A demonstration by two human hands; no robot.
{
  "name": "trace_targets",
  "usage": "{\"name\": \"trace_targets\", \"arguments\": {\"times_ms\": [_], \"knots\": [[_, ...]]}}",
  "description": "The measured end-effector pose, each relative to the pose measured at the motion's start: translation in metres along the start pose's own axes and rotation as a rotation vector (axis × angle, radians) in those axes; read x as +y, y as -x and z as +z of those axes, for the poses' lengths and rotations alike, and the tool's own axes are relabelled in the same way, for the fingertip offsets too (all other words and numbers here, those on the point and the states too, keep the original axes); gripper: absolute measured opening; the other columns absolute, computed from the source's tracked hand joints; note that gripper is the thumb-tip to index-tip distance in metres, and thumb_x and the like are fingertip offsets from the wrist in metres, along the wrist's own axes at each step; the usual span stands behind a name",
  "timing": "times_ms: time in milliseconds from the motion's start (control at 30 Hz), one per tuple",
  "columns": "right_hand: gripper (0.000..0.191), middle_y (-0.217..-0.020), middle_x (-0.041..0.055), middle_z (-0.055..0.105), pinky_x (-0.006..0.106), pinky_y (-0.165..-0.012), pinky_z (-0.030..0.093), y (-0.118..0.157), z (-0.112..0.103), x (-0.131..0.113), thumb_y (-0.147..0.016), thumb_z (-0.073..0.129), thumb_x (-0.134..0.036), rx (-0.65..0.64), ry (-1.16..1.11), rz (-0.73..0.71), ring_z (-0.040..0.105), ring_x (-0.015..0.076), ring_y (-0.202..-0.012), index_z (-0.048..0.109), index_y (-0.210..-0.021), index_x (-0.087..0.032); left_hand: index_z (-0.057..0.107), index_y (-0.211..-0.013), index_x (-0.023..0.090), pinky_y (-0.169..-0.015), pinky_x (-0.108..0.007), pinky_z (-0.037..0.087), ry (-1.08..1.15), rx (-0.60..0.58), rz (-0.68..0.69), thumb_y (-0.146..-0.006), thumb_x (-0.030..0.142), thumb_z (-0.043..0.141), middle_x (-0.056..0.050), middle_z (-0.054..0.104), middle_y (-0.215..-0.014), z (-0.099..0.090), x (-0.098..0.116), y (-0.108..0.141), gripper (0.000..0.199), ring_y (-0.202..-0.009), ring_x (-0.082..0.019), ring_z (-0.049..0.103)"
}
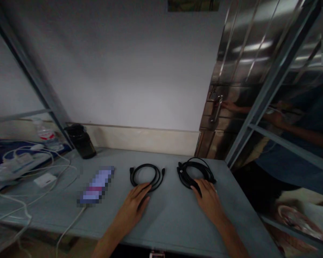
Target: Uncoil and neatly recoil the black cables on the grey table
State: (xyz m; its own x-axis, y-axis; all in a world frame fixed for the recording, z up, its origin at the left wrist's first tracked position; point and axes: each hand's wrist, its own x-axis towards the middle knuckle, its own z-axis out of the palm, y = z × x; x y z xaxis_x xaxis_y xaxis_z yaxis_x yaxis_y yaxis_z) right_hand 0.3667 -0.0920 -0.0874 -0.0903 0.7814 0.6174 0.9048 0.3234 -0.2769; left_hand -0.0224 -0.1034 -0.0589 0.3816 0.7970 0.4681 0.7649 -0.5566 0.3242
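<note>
Black cable coils (144, 165) under left hand (131, 211), right hand (208, 200)

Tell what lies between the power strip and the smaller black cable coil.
In the head view: a white cable, a white pad and a pixelated object.

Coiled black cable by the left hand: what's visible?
The coiled black cable is a thin, rubbery-looking cord wound in a flat loop of several turns, lying on the grey tabletop. Its two plug ends point out to either side, connector type unclear. The person's left hand rests on its near edge.
</note>
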Motion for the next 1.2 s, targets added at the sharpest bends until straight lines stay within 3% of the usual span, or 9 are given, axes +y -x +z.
{"name": "trace_targets", "arguments": {"times_ms": [433, 600, 733, 833, 900, 967, 1033, 1100, 1200], "knots": [[0.044, -0.109, 0.0127, 0.082, 0.047, -0.098, 0.060, -0.003, -0.011, -0.006, -0.121, 0.040, -0.052, 0.058, -0.048, 0.023, 0.079, 0.0305, -0.104, 0.073, -0.119, -0.024, 0.059, -0.164, 0.030, -0.130, -0.053, 0.050, 0.025, -0.013, -0.046, -0.117, 0.045, 0.052, -0.007, 0.069, -0.161, 0.002, -0.001, 0.000, 0.049, -0.149, -0.030, 0.065], [0.056, -0.109, 0.0135, 0.083, 0.046, -0.097, 0.061, -0.009, -0.016, -0.005, -0.119, 0.036, -0.065, 0.101, -0.109, 0.103, 0.080, 0.0308, -0.103, 0.074, -0.116, -0.024, 0.059, -0.163, 0.029, -0.130, -0.055, 0.051, 0.014, -0.001, -0.037, -0.117, 0.042, 0.053, -0.007, 0.068, -0.161, 0.005, -0.003, 0.000, 0.049, -0.149, -0.030, 0.065], [0.067, -0.098, 0.0143, 0.084, 0.043, -0.082, 0.061, -0.031, -0.029, 0.001, -0.114, 0.037, -0.076, 0.155, -0.174, 0.213, 0.081, 0.0319, -0.087, 0.074, -0.117, -0.021, 0.061, -0.163, 0.032, -0.127, -0.054, 0.053, -0.010, 0.015, -0.018, -0.116, 0.029, 0.049, -0.006, 0.070, -0.160, 0.007, -0.009, 0.001, 0.048, -0.147, -0.029, 0.066], [0.066, -0.084, 0.0102, 0.080, 0.038, -0.073, 0.059, -0.060, -0.051, 0.005, -0.112, 0.041, -0.078, 0.206, -0.243, 0.277, 0.077, 0.0288, -0.074, 0.073, -0.115, -0.021, 0.060, -0.164, 0.034, -0.126, -0.054, 0.054, -0.026, 0.015, -0.001, -0.111, 0.016, 0.046, -0.004, 0.069, -0.161, 0.007, -0.015, 0.003, 0.057, -0.147, -0.029, 0.066], [0.066, -0.089, 0.0112, 0.079, 0.039, -0.076, 0.058, -0.080, -0.073, 0.005, -0.109, 0.045, -0.081, 0.284, -0.279, 0.313, 0.077, 0.0294, -0.080, 0.072, -0.113, -0.021, 0.061, -0.164, 0.034, -0.125, -0.054, 0.055, -0.035, 0.016, -0.007, -0.108, 0.011, 0.044, -0.005, 0.070, -0.160, 0.007, -0.016, 0.004, 0.062, -0.146, -0.028, 0.067], [0.063, -0.091, 0.0097, 0.076, 0.038, -0.075, 0.058, -0.098, -0.096, 0.000, -0.108, 0.048, -0.081, 0.367, -0.306, 0.341, 0.074, 0.0276, -0.082, 0.068, -0.112, -0.021, 0.063, -0.162, 0.032, -0.124, -0.054, 0.056, -0.039, 0.014, -0.019, -0.108, 0.011, 0.045, -0.006, 0.071, -0.158, 0.006, -0.016, 0.004, 0.061, -0.144, -0.029, 0.068], [0.057, -0.082, 0.0019, 0.069, 0.034, -0.063, 0.053, -0.112, -0.120, -0.011, -0.109, 0.051, -0.078, 0.459, -0.385, 0.364, 0.066, 0.0209, -0.067, 0.063, -0.112, -0.022, 0.065, -0.161, 0.030, -0.124, -0.054, 0.056, -0.038, 0.018, -0.023, -0.109, 0.015, 0.048, -0.008, 0.072, -0.156, 0.006, -0.014, 0.004, 0.056, -0.143, -0.030, 0.068], [0.049, -0.073, -0.0068, 0.057, 0.027, -0.051, 0.043, -0.122, -0.143, -0.030, -0.108, 0.060, -0.074, 0.594, -0.609, 0.376, 0.051, 0.0137, -0.053, 0.057, -0.107, -0.025, 0.066, -0.160, 0.029, -0.123, -0.053, 0.056, -0.036, 0.047, -0.031, -0.112, 0.023, 0.051, -0.010, 0.073, -0.155, 0.006, -0.013, 0.002, 0.050, -0.141, -0.031, 0.069], [0.044, -0.065, -0.0126, 0.042, 0.021, -0.045, 0.032, -0.127, -0.171, -0.066, -0.105, 0.074, -0.065, 0.725, -0.981, 0.350, 0.036, 0.0081, -0.047, 0.056, -0.097, -0.025, 0.068, -0.157, 0.030, -0.122, -0.055, 0.056, -0.009, 0.101, -0.032, -0.114, 0.033, 0.055, -0.010, 0.074, -0.152, 0.004, -0.010, -0.001, 0.046, -0.140, -0.032, 0.070]]}}
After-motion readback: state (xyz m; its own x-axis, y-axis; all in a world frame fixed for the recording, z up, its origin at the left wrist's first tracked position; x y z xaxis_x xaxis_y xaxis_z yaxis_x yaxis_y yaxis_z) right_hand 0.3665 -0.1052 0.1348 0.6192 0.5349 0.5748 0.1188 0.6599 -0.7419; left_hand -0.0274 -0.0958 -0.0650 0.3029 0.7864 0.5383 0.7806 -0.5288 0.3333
